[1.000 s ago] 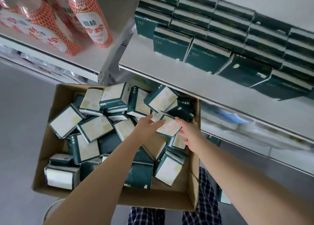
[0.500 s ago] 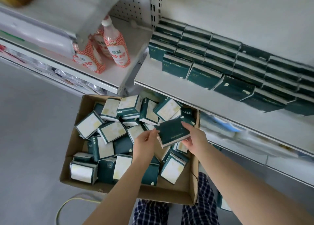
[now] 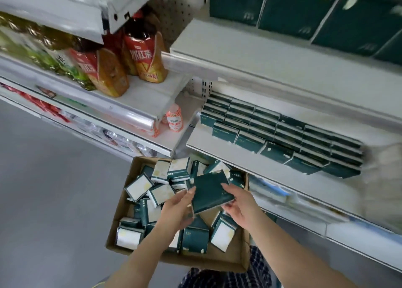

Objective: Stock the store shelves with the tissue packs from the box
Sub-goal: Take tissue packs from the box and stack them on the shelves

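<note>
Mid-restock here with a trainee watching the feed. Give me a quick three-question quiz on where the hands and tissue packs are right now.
1. True or false: the left hand and the right hand both hold one dark green pack.
2. Pick one. That pack is: A) lying on the shelf, B) above the cardboard box, C) on the floor.
3. Fill the gap: the shelf just above the box carries rows of ___.

Key: 1 true; 2 B; 3 tissue packs.
</note>
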Tool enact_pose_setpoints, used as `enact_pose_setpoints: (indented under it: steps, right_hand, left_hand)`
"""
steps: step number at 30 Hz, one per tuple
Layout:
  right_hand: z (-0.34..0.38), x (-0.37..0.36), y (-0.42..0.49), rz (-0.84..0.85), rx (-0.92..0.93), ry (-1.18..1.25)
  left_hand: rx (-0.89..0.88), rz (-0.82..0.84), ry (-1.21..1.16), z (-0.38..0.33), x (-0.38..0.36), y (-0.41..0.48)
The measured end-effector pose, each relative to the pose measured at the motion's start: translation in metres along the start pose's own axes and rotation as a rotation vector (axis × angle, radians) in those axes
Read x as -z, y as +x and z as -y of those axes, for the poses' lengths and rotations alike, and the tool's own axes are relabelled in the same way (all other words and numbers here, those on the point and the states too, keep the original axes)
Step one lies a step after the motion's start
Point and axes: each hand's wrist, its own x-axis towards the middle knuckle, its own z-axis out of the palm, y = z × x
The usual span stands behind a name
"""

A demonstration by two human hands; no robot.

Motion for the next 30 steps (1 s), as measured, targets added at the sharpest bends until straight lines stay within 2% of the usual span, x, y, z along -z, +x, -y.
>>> enact_pose_setpoints:
  steps: [4, 9, 12, 16, 21, 26, 30]
  right_hand:
    - [0.019, -0.022, -0.032, -0.002, 0.048, -0.03]
    - [0.036, -0.041, -0.063, 0.007, 0.101, -0.243]
    - [0.041, -0.046, -0.08, 0.044, 0.143, -0.394]
    - [0.059, -0.044, -0.103, 0.082, 0.253, -0.604]
    - [0.091, -0.033, -0.138, 0.126, 0.349, -0.692]
    - [0.144, -0.024, -0.183, 0.204, 0.525, -0.696]
    - [0.193, -0.009, -0.222, 0.189, 0.652, -0.713]
  left_hand:
    - [-0.092, 0.082, 0.068, -0.03, 0.001, -0.024]
    - [-0.197, 0.113, 0.263, -0.069, 0.009, -0.049]
    - [-0.241, 0.187, 0.37, -0.082, 0.018, -0.06]
    - [-0.316, 0.236, 0.564, -0.109, 0.017, -0.067]
    - [-0.441, 0.229, 0.668, -0.141, -0.017, -0.08]
    - [-0.609, 0.297, 0.733, -0.179, -0.073, -0.105]
    - [-0.745, 0.314, 0.726, -0.204, -0.124, -0.124]
